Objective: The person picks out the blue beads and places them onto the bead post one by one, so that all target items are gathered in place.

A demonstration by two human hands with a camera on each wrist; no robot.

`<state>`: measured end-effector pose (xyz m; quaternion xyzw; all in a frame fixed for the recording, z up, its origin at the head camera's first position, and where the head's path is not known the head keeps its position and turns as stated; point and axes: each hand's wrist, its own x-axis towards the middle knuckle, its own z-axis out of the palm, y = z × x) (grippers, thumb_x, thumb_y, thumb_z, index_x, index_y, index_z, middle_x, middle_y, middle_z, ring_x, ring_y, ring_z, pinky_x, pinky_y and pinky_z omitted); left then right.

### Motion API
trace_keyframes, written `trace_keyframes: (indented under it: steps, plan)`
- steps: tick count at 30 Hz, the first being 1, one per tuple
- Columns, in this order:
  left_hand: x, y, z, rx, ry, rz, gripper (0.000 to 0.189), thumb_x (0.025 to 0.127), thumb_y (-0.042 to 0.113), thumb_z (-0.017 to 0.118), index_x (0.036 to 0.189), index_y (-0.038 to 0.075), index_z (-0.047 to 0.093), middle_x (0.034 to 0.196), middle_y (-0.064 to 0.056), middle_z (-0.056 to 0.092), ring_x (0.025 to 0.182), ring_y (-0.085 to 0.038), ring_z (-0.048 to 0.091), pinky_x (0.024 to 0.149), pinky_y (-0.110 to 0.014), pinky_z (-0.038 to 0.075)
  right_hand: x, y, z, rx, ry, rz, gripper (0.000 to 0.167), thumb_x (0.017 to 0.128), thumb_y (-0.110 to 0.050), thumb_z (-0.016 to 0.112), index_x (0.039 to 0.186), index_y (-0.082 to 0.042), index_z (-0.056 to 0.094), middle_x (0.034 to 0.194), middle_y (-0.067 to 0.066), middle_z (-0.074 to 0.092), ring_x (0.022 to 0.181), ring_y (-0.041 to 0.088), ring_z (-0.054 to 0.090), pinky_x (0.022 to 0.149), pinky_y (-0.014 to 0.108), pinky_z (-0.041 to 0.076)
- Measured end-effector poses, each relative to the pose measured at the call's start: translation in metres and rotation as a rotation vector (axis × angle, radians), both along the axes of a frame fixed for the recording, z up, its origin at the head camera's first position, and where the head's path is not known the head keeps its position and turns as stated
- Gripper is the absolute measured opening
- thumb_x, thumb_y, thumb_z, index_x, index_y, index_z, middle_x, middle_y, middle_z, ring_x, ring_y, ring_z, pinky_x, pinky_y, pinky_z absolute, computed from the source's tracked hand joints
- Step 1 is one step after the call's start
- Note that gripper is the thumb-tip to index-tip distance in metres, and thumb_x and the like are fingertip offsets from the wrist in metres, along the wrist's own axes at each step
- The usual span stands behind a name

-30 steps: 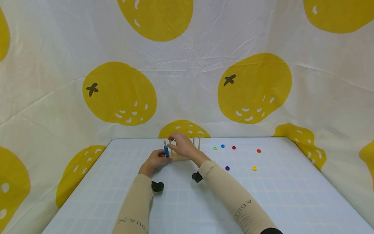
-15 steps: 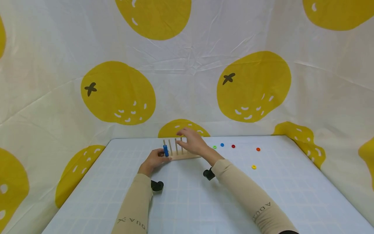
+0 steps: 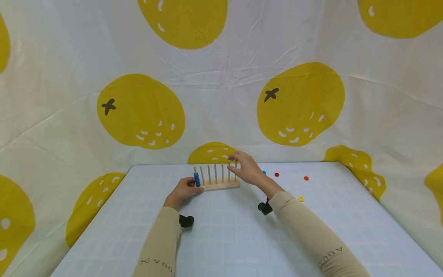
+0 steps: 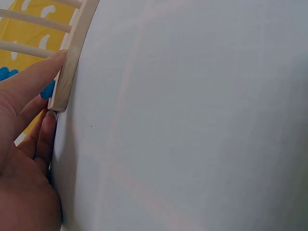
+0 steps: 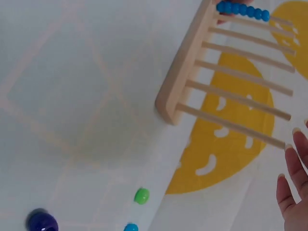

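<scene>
A wooden rack with several upright pegs has its long base near the back of the table. On its leftmost peg sits a stack of blue beads; the right wrist view shows these blue beads strung at the base end of the peg. My left hand holds the left end of the base between thumb and fingers, as the left wrist view of the wooden base confirms. My right hand holds nothing, its fingers loosely bent beside the rightmost pegs.
Loose beads lie right of the rack: red, orange, yellow and a partly hidden blue one. In the right wrist view I also see a green bead and a dark purple bead. A patterned cloth stands behind.
My right hand has moved rightward along the pegs, from near the blue stack to the rack's right end, uncovering the middle pegs. The left hand and rack have stayed put.
</scene>
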<state>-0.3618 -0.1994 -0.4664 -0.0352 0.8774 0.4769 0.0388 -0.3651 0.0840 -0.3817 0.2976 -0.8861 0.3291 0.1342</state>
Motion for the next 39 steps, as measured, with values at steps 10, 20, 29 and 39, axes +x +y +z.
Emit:
trace_keyframes:
  steps: [10,20,29,39]
  plan:
    - [-0.002,0.0,-0.002,-0.008,-0.004,0.008,0.062,0.086,0.023,0.083,0.138,-0.003,0.058,0.125,-0.019,0.062,0.112,-0.032,0.054,0.107,-0.052,0.043,-0.007,0.042,-0.01,-0.034,-0.058,-0.069,0.033,0.098,-0.015,0.07,0.126,0.0,0.064,0.124,0.018,0.063,0.11,0.034,0.059,0.098,0.051,0.05]
    - [0.0,0.0,0.0,-0.008,-0.008,0.014,0.061,0.087,0.023,0.083,0.137,-0.001,0.06,0.123,-0.017,0.063,0.111,-0.031,0.054,0.106,-0.051,0.043,-0.022,0.094,-0.029,-0.031,-0.152,-0.206,0.033,0.099,-0.015,0.069,0.125,0.003,0.062,0.122,0.021,0.063,0.105,0.037,0.056,0.091,0.047,0.049]
    - [-0.002,0.0,-0.001,-0.006,-0.012,0.019,0.062,0.087,0.023,0.083,0.139,0.0,0.059,0.125,-0.017,0.062,0.112,-0.031,0.053,0.107,-0.05,0.042,-0.037,0.114,-0.042,0.036,-0.235,-0.287,0.03,0.098,-0.013,0.069,0.121,0.006,0.064,0.112,0.02,0.066,0.096,0.032,0.055,0.087,0.044,0.05]
    - [0.001,0.001,0.0,-0.009,0.007,0.009,0.06,0.086,0.022,0.083,0.136,-0.002,0.059,0.122,-0.017,0.063,0.109,-0.031,0.053,0.105,-0.049,0.044,-0.052,0.114,-0.056,0.113,-0.351,-0.285,0.031,0.096,-0.011,0.069,0.121,0.007,0.065,0.108,0.018,0.065,0.098,0.033,0.056,0.091,0.048,0.049]
